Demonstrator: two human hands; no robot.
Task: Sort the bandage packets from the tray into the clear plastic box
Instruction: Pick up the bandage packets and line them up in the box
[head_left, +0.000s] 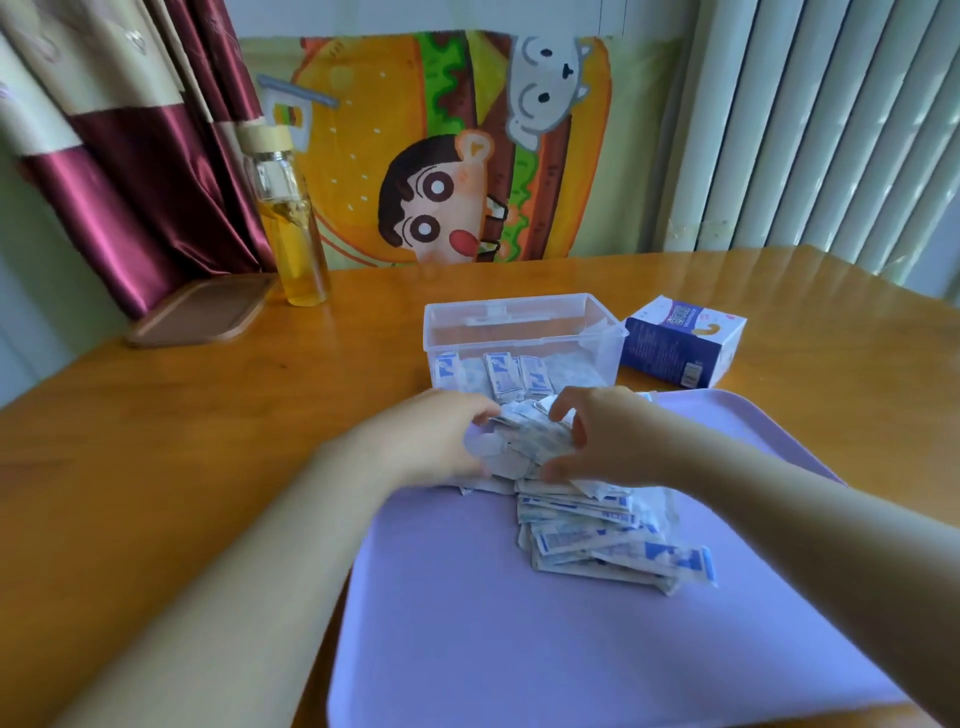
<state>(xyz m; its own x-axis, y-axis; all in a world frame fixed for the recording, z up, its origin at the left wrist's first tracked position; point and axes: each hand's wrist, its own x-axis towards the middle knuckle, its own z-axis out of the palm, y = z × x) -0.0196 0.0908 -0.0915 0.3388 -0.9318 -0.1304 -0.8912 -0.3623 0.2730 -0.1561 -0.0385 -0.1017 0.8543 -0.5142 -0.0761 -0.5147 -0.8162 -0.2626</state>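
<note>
Gathering step: we cup a bunch of bandage packets (519, 444) between left hand (441, 436) and right hand (610, 439), fingers curled round it, at the far edge of the purple tray (467, 623). Next, we judge, it must clear the near wall of the clear plastic box (524, 332), just beyond. Packets are flat, white-and-blue and likely slippery. A loose pile (597, 540) lies on the tray.

Nothing is legible: print on the blue carton (675, 345) beyond the right hand (610, 439) and on the bandage packets (587, 540) is blurred.
</note>
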